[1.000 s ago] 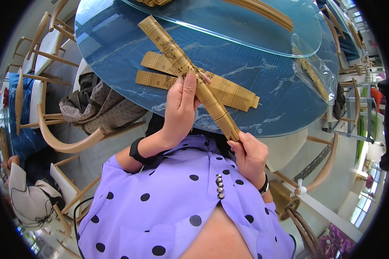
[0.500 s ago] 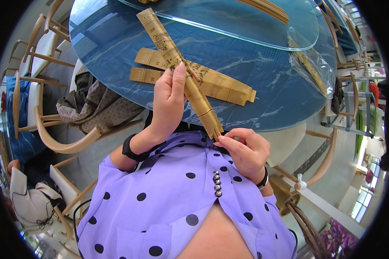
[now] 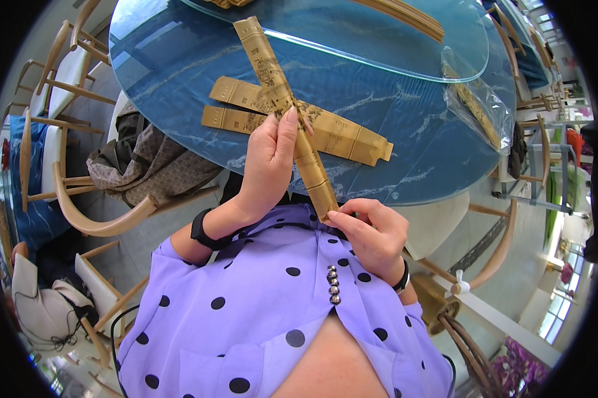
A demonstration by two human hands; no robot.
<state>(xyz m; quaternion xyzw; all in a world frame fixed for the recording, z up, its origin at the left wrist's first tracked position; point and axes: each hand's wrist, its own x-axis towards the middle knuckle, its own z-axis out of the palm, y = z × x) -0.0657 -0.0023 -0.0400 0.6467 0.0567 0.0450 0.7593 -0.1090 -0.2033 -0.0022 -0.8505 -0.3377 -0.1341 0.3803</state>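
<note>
A long, narrow gold-brown paper box [image 3: 265,63] with dark print slants across in front of me, its far end over the table and its near end by my chest. My left hand [image 3: 272,159] is closed round its middle, thumb on top. At the near end, my right hand [image 3: 375,232] pinches the corner between thumb and fingertips. Under the far half of the box, two similar flattened paper boxes, an upper one [image 3: 236,91] and a lower one [image 3: 226,118], lie overlapping on the blue table [image 3: 405,119].
A raised glass turntable [image 3: 352,46] carries a stack of long gold-brown pieces [image 3: 405,16] at the back. To the right lies a clear plastic bag [image 3: 474,99] with a gold strip inside. A wooden chair [image 3: 106,222] with a patterned brown cloth item [image 3: 159,166] stands at the left.
The box has swung slightly, its far end moving right and a little nearer. Flaps that stood apart at its near end now look closed under my right fingers. My left hand shifted right.
</note>
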